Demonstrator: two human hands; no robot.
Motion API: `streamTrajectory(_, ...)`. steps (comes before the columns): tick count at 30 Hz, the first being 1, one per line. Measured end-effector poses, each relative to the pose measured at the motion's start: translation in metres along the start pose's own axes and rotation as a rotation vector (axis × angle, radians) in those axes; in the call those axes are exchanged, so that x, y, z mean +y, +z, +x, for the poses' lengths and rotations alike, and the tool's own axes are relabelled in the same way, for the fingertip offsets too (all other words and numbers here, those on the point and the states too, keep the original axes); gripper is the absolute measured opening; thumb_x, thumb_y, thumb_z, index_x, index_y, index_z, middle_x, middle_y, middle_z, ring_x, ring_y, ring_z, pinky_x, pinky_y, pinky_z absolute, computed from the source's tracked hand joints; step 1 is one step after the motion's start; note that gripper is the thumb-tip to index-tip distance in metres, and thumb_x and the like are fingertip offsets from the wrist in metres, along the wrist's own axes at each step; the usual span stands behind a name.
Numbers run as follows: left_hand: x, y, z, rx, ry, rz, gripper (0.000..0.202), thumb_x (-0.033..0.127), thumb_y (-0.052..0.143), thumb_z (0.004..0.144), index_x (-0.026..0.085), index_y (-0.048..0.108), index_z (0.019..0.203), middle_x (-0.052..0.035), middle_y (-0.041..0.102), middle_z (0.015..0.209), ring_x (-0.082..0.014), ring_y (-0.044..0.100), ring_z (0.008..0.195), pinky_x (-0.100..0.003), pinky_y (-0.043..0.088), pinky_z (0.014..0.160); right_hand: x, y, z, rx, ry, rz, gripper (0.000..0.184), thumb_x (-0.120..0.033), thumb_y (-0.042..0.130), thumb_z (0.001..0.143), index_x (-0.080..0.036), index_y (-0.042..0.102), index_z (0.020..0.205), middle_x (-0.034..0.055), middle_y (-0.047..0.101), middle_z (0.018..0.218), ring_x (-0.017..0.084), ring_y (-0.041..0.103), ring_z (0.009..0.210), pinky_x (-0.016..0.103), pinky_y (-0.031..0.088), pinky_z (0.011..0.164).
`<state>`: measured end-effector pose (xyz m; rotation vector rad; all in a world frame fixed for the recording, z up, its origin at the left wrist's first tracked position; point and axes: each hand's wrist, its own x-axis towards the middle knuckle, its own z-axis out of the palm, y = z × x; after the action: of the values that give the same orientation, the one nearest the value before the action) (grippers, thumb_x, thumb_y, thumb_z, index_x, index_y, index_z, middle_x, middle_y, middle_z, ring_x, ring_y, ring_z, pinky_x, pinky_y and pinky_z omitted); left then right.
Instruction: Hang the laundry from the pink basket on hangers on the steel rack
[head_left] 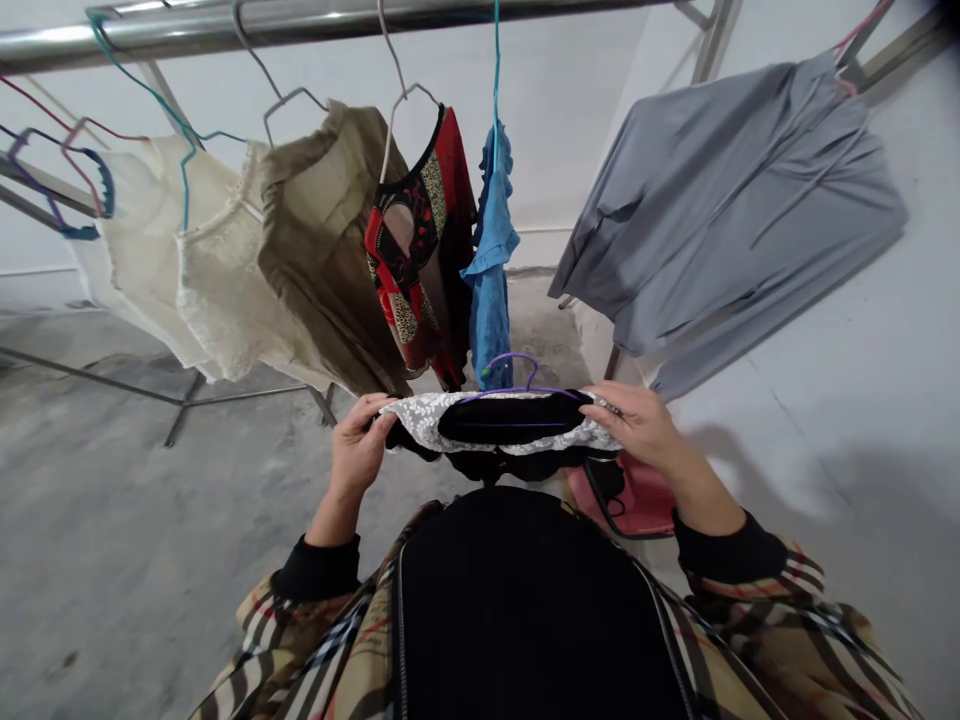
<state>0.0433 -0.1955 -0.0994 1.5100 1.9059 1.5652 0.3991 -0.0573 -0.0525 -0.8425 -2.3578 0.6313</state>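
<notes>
A black garment with a white lace collar (420,420) is stretched between my hands in front of my body. Inside its neck opening sits a purple hanger (517,372), its hook sticking up above the collar. My left hand (361,440) pinches the left shoulder of the garment between thumb and fingers. On the other side my right hand (636,422) is closed on the right shoulder. The lower part of the garment drops away below the collar and is mostly hidden.
A metal rail (315,28) runs across the top. From it hang cream tops (217,270), a brown garment (322,220), a red patterned top (420,240) and a blue ruffled garment (491,270). Grey clothing (742,190) hangs at right. Something pink (641,495) stands low behind my right hand.
</notes>
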Motion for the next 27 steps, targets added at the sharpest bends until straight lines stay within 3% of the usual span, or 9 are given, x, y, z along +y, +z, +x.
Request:
streamTrajectory(2,0.002,-0.003,0.001,0.037,0.003,0.032,0.026,0.039,0.058,0.087,0.017,0.070,0.095,-0.0080,0.068,0.100,-0.0197,0.063,0.097,-0.034,0.051,0.088,-0.001,0.000,-0.002,0.022,-0.012,-0.019,0.034,-0.046,0.050,0.094,-0.019,0.071,0.098,0.0069,0.069,0.080,0.019,0.064,0.073,0.030,0.048,0.066)
streamTrajectory(5,0.021,0.004,0.003,0.034,0.155,0.150,0.035,0.040,0.066,0.082,0.021,0.064,0.112,-0.0097,0.064,0.116,-0.0230,0.058,0.112,-0.039,0.047,0.097,-0.006,0.008,-0.001,0.055,-0.042,-0.095,0.033,-0.045,0.051,0.094,-0.019,0.071,0.096,0.0075,0.071,0.082,0.019,0.066,0.076,0.030,0.048,0.068)
streamTrajectory(7,0.039,0.015,0.003,-0.040,0.283,0.203,0.035,0.039,0.072,0.078,0.022,0.066,0.108,-0.0086,0.067,0.111,-0.0230,0.060,0.108,-0.040,0.046,0.097,-0.010,0.016,0.002,0.045,-0.075,-0.122,0.034,-0.044,0.049,0.095,-0.019,0.072,0.097,0.0069,0.071,0.082,0.018,0.066,0.076,0.029,0.048,0.068)
streamTrajectory(9,0.055,0.026,0.002,-0.147,0.322,0.181,0.023,0.036,0.070,0.080,0.022,0.069,0.099,-0.0073,0.070,0.099,-0.0214,0.063,0.097,-0.039,0.047,0.094,-0.013,0.024,0.004,0.023,-0.096,-0.125,0.036,-0.045,0.047,0.096,-0.019,0.072,0.098,0.0068,0.072,0.083,0.018,0.066,0.076,0.028,0.048,0.069)
streamTrajectory(11,0.064,0.034,0.003,-0.238,0.215,0.042,0.019,0.035,0.062,0.086,0.021,0.069,0.096,-0.0083,0.071,0.095,-0.0209,0.065,0.093,-0.038,0.049,0.090,-0.015,0.029,0.005,0.005,-0.094,-0.122,0.038,-0.047,0.046,0.096,-0.020,0.072,0.098,0.0068,0.072,0.084,0.018,0.066,0.077,0.029,0.048,0.070)
streamTrajectory(13,0.066,0.035,0.007,-0.341,0.015,-0.223,0.021,0.037,0.057,0.088,0.019,0.067,0.089,-0.0106,0.072,0.095,-0.0225,0.066,0.094,-0.040,0.050,0.089,-0.016,0.030,0.005,-0.016,-0.081,-0.103,0.037,-0.047,0.046,0.096,-0.021,0.072,0.100,0.0066,0.072,0.086,0.018,0.066,0.079,0.029,0.049,0.071)
streamTrajectory(17,0.057,0.028,0.023,-0.573,-0.290,-0.701,0.033,0.042,0.070,0.075,0.018,0.053,0.058,-0.0095,0.071,0.079,-0.0251,0.068,0.084,-0.044,0.054,0.082,-0.020,0.028,0.004,-0.035,-0.075,-0.046,0.034,-0.045,0.050,0.095,-0.021,0.072,0.102,0.0050,0.072,0.083,0.017,0.065,0.077,0.028,0.048,0.069)
streamTrajectory(22,0.057,0.036,0.039,-0.812,-0.550,-0.606,0.023,0.037,0.074,0.071,0.017,0.062,0.074,-0.0086,0.071,0.086,-0.0189,0.066,0.077,-0.033,0.053,0.073,-0.026,0.032,0.005,-0.123,-0.106,-0.027,0.036,-0.046,0.046,0.096,-0.021,0.072,0.102,0.0046,0.070,0.078,0.016,0.064,0.074,0.027,0.046,0.066)
streamTrajectory(27,0.069,0.056,0.035,-1.287,-0.494,-0.496,0.036,0.041,0.076,0.071,0.016,0.071,0.097,-0.0047,0.069,0.085,-0.0149,0.061,0.071,-0.024,0.047,0.064,-0.032,0.039,0.006,-0.176,-0.186,-0.024,0.037,-0.047,0.045,0.097,-0.021,0.071,0.101,0.0042,0.070,0.078,0.015,0.063,0.072,0.025,0.043,0.064)
